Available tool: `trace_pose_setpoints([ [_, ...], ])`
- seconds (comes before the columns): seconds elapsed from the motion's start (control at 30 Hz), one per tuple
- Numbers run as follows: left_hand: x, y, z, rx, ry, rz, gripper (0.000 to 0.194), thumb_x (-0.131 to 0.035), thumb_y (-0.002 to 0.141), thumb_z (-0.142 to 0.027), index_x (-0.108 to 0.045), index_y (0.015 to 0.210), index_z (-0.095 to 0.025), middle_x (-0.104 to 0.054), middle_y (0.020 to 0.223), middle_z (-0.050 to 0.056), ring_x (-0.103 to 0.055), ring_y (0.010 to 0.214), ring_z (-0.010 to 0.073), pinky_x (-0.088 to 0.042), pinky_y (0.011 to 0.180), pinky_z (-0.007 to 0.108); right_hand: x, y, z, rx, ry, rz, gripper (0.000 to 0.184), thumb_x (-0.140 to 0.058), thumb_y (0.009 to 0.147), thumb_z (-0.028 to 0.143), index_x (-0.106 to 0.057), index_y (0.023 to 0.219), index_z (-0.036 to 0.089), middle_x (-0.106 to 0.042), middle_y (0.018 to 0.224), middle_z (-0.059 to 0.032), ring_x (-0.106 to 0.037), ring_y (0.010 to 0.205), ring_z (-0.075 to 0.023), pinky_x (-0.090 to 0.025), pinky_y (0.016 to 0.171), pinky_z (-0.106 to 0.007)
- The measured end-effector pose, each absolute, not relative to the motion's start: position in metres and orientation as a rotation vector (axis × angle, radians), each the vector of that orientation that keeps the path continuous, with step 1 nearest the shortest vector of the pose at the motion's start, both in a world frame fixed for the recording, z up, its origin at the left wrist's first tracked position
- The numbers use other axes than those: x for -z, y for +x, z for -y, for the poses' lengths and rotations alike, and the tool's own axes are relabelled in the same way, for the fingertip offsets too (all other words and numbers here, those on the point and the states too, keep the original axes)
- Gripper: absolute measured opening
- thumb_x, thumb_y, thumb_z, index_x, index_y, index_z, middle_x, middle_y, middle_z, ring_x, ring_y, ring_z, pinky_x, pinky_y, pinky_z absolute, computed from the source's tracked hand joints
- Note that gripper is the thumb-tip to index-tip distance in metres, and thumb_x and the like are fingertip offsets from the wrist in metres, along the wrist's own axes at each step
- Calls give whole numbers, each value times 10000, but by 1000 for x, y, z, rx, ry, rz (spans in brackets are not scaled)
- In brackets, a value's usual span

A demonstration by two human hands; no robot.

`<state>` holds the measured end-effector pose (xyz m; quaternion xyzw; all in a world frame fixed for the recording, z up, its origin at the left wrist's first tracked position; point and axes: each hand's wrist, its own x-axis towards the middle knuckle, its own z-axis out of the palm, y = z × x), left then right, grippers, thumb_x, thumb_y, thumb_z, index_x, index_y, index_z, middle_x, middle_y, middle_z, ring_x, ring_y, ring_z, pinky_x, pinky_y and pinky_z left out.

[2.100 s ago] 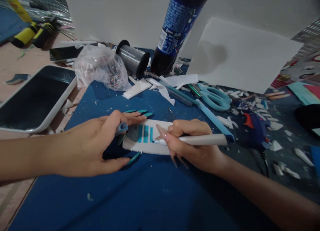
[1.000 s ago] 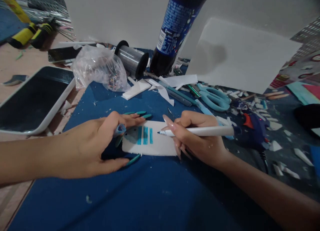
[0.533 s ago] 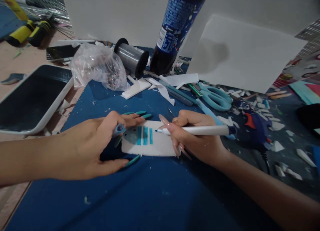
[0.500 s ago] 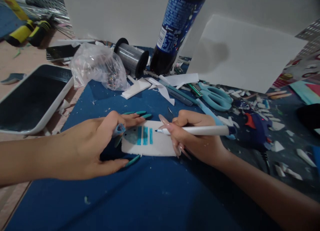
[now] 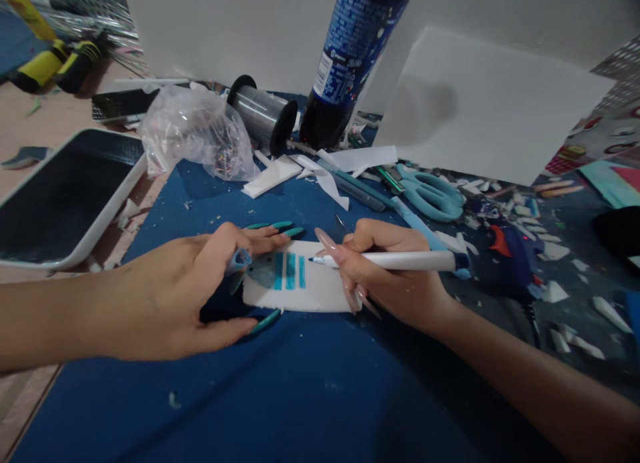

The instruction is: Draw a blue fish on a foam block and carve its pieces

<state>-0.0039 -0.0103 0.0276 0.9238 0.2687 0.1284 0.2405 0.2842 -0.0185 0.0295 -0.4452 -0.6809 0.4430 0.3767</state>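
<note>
On the blue mat [image 5: 220, 396] lies a small white card [image 5: 327, 293] bearing several teal stripes and a grey-blue patch at its left end. My left hand [image 5: 170, 293] steadies that end, thumb at the near edge and fingers at the far edge. A small blue tube, apparently a marker cap [image 5: 240, 259], is tucked between its fingers. My right hand [image 5: 395, 276] is closed around a white marker [image 5: 405, 260] with a dark blue end. The marker's tip is at the card, just right of the stripes; whether it touches cannot be made out. Fingernails of my right hand rest on the card's right end.
Behind the card are paper strips [image 5: 273, 176], blue-handled scissors [image 5: 433, 195], a wire spool [image 5: 263, 116], a plastic bag [image 5: 195, 133] and a dark bottle [image 5: 345, 69]. A black-and-white tray [image 5: 70, 196] stands left. At right lie a glue gun [image 5: 515, 259] and white scraps [image 5: 555, 293].
My right hand and the marker have shifted very slightly left and up over the card. My left hand and the card stay essentially still.
</note>
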Motion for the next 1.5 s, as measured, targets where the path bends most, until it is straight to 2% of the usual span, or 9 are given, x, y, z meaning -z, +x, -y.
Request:
trace_pose_setpoints([
  [0.3,-28,1,12,-380,2550,-752,334,-472,1096,-448,-371,1329,-232,-615,1564,185,-622,1444,332,-611,1089,439,-29,283,19,-1134,-1157,1739,435,-714,958,260,-473,597,243,-515,527,34,-515,489,-121,-381,454,-280],
  [0.47,-26,-2,11,-346,2533,-774,409,-531,1070,-504,-367,1335,-239,-595,1583,191,-639,1420,365,-644,1029,434,-30,284,17,-1076,-1144,1807,442,-679,949,186,-461,569,241,-485,518,41,-470,473,-111,-358,458,-293],
  [0.57,-26,-4,12,-324,2553,-796,393,-533,1074,-496,-375,1318,-232,-614,1562,196,-667,1389,357,-657,991,407,-30,284,17,-1074,-1144,1822,459,-693,944,204,-431,570,245,-479,520,40,-443,469,-113,-339,458,-303],
  [0.67,-27,-5,12,-335,2567,-754,389,-539,1081,-469,-376,1324,-214,-622,1544,229,-652,1411,340,-643,1030,399,-31,284,17,-1098,-1151,1822,478,-706,947,250,-410,573,249,-483,519,34,-438,479,-122,-341,463,-311],
  [0.77,-27,-4,11,-341,2570,-745,430,-550,1081,-475,-374,1359,-198,-608,1551,254,-635,1430,341,-632,1059,398,-33,285,16,-1098,-1132,1861,458,-684,947,218,-430,566,243,-490,520,36,-441,484,-118,-348,479,-309],
  [0.97,-29,3,11,-409,2643,-714,394,-401,1136,-480,-379,1359,-156,-653,1487,271,-651,1410,324,-628,1069,386,-34,287,14,-1090,-1039,1932,440,-651,942,171,-430,567,238,-495,506,48,-446,455,-103,-327,471,-292],
  [1.2,-30,2,11,-355,2612,-727,362,-472,1111,-443,-378,1346,-185,-639,1515,259,-645,1423,313,-613,1096,401,-36,288,14,-1147,-1064,1942,435,-644,946,195,-424,574,245,-549,491,40,-487,439,-107,-369,455,-270],
  [1.33,-28,4,12,-420,2618,-749,369,-404,1125,-500,-375,1322,-189,-676,1475,246,-675,1386,322,-621,1074,399,-38,288,14,-1157,-1016,1964,438,-637,947,184,-426,566,236,-564,510,38,-507,438,-98,-387,474,-265],
  [1.5,-32,8,11,-435,2669,-731,336,-332,1150,-486,-386,1281,-182,-714,1407,264,-696,1352,323,-645,1030,380,-37,288,13,-1160,-955,1977,433,-621,954,155,-457,560,233,-569,491,40,-538,417,-97,-395,458,-252],
])
